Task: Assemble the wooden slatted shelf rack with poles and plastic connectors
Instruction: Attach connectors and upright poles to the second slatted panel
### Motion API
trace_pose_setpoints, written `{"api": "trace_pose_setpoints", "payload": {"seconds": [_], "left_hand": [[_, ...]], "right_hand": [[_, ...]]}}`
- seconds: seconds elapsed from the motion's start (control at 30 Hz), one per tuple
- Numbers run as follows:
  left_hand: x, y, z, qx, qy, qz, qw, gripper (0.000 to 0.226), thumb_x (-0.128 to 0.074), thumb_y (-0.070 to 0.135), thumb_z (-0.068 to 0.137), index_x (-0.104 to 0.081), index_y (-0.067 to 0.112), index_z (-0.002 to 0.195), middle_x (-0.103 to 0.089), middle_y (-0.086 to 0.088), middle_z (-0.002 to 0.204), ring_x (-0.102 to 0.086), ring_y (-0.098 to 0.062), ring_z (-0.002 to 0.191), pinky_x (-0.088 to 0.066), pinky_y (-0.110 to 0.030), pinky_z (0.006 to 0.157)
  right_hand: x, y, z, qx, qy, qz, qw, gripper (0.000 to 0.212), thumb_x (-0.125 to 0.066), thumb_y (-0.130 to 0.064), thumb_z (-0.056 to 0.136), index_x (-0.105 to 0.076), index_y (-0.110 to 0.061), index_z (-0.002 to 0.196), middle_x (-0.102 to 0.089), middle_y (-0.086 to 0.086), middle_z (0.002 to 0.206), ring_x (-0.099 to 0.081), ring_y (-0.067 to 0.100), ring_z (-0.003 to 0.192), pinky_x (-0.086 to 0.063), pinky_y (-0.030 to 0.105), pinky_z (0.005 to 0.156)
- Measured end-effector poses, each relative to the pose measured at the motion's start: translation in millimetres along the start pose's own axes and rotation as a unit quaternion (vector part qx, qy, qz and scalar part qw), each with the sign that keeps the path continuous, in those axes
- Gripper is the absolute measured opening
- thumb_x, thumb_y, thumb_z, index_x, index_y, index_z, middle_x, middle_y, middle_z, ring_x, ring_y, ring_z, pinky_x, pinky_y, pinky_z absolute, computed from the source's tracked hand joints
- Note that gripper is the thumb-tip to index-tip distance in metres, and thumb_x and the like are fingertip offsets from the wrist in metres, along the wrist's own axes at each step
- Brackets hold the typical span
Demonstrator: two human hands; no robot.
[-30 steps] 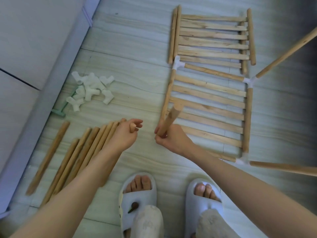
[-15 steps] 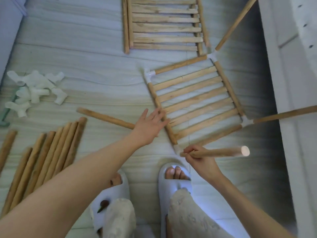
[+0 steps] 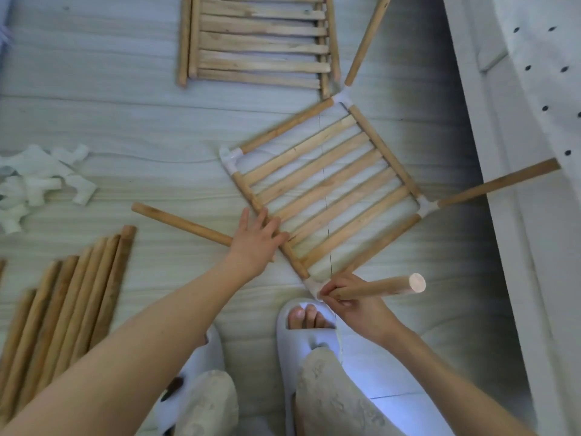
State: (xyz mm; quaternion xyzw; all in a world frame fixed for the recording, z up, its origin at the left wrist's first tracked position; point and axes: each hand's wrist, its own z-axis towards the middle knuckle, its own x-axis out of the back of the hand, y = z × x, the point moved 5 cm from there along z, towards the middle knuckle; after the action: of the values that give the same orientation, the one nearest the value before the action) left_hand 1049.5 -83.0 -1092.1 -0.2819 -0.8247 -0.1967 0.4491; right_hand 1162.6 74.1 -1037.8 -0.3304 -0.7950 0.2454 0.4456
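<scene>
At six o'clock my right hand (image 3: 355, 302) now grasps the pole (image 3: 380, 286) at the corner connector (image 3: 312, 286); released left hand (image 3: 256, 243) presses the turned slatted shelf (image 3: 323, 190), ready for insertion.

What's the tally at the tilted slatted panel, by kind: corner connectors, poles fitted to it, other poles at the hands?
Corner connectors on tilted panel: 4
Fitted poles at corners: 2
Held pole, in right hand: 1
Floor pole by left hand: 1
Total: 8
</scene>
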Motion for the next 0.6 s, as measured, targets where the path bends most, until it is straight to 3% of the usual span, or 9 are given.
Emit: {"api": "trace_pose_setpoints", "payload": {"seconds": [0.1, 0.37, 0.5, 0.53, 0.6], "left_hand": [[-2, -4, -8, 0.009, -0.003, -0.007, 1.0, 0.058, -0.049, 0.021, 0.094, -0.023, 0.029, 0.144, -0.009, -0.005, 0.155, 0.004, -0.035, 0.144, 0.003, -0.06, 0.112], [-20, -23, -35, 0.028, 0.001, -0.026, 0.999, 0.064, -0.052, 0.017, 0.089, -0.023, 0.033, 0.143, -0.017, -0.007, 0.15, -0.01, -0.03, 0.14, -0.003, -0.061, 0.112], [-31, -22, -45, 0.027, 0.005, -0.028, 0.999, 0.073, -0.052, 0.017, 0.089, -0.012, 0.037, 0.147, -0.016, -0.008, 0.149, -0.016, -0.029, 0.136, -0.011, -0.058, 0.111], [-34, -21, -47, 0.025, 0.007, -0.029, 0.999, 0.076, -0.05, 0.015, 0.089, -0.008, 0.037, 0.148, -0.016, -0.008, 0.149, -0.017, -0.028, 0.135, -0.013, -0.058, 0.11], [-39, -20, -51, 0.026, 0.01, -0.035, 0.999, 0.081, -0.049, 0.013, 0.088, 0.0, 0.038, 0.149, -0.016, -0.008, 0.149, -0.02, -0.027, 0.134, -0.017, -0.055, 0.109]], "right_hand": [[2, -2, 1, 0.001, -0.007, 0.018, 1.0, 0.012, -0.061, -0.009, 0.088, -0.064, -0.019, 0.081, -0.052, -0.012, 0.086, -0.051, 0.001, 0.084, -0.038, 0.012, 0.077], [9, -3, 15, 0.006, -0.02, -0.012, 1.0, 0.006, -0.062, -0.008, 0.086, -0.067, -0.011, 0.085, -0.055, -0.012, 0.087, -0.054, 0.0, 0.083, -0.042, 0.008, 0.072], [24, 2, 23, -0.025, 0.034, -0.01, 0.999, 0.006, -0.065, -0.007, 0.085, -0.067, -0.012, 0.088, -0.064, -0.003, 0.088, -0.062, 0.015, 0.085, -0.052, 0.028, 0.078], [28, 4, 26, -0.036, 0.055, -0.006, 0.998, 0.007, -0.065, -0.007, 0.085, -0.068, -0.012, 0.089, -0.065, -0.002, 0.087, -0.063, 0.016, 0.085, -0.052, 0.027, 0.079], [37, 6, 31, -0.049, 0.095, -0.01, 0.994, 0.01, -0.066, -0.009, 0.085, -0.068, -0.012, 0.095, -0.065, -0.004, 0.087, -0.063, 0.014, 0.084, -0.046, 0.011, 0.075]]}}
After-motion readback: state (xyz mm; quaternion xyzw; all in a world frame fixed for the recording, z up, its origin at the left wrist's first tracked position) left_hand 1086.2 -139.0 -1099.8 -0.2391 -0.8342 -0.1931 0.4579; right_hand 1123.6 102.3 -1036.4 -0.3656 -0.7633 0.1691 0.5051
